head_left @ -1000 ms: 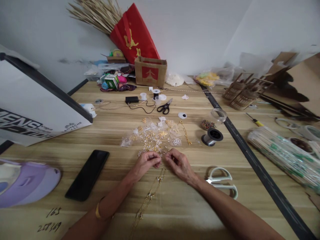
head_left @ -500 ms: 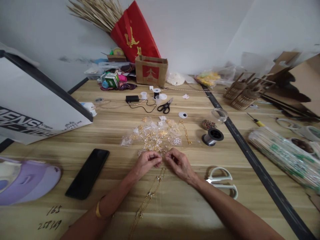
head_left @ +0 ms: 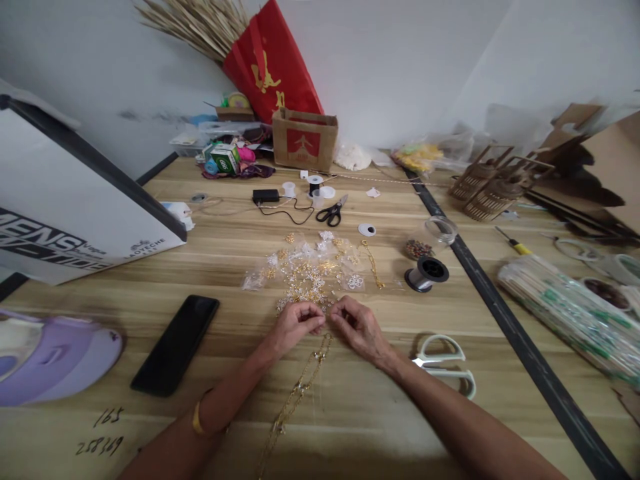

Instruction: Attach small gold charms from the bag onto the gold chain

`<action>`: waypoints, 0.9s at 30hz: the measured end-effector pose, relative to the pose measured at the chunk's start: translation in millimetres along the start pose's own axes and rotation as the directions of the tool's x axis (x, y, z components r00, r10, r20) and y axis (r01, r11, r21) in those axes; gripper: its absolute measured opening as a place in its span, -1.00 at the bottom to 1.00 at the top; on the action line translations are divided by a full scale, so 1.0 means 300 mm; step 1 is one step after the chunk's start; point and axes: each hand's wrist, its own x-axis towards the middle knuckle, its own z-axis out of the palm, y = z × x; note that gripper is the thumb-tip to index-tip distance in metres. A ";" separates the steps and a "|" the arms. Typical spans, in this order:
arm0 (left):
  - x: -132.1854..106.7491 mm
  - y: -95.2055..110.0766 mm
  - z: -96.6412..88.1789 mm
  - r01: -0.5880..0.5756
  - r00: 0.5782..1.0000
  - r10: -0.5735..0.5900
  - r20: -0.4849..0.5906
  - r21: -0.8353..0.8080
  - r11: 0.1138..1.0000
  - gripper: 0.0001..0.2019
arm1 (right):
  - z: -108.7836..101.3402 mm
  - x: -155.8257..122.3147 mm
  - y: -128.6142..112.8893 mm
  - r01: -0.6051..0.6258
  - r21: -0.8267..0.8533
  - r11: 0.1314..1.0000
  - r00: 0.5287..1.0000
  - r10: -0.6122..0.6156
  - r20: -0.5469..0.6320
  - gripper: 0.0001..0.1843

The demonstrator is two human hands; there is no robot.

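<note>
My left hand (head_left: 293, 323) and my right hand (head_left: 359, 327) meet at the middle of the wooden table (head_left: 350, 413), fingertips pinched together over the top end of a gold chain (head_left: 295, 393). The chain trails from the fingers down toward me across the wood. Just beyond my hands lies a heap of small gold and silver charms in clear bags (head_left: 307, 273). A yellow band sits on my left wrist.
A black phone (head_left: 175, 345) lies left of my hands, white scissors (head_left: 445, 365) to the right. A wire spool (head_left: 427, 273), bead jar (head_left: 430, 237), black scissors (head_left: 331, 212), red bag (head_left: 273, 67), white box (head_left: 65, 193) and purple cap (head_left: 55, 357) surround them.
</note>
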 end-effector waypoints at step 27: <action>-0.001 -0.008 -0.001 0.013 1.000 -0.013 0.007 0.000 1.000 -0.78 | 0.002 0.002 0.020 -0.046 0.061 0.997 0.999 0.047 -0.006 -0.83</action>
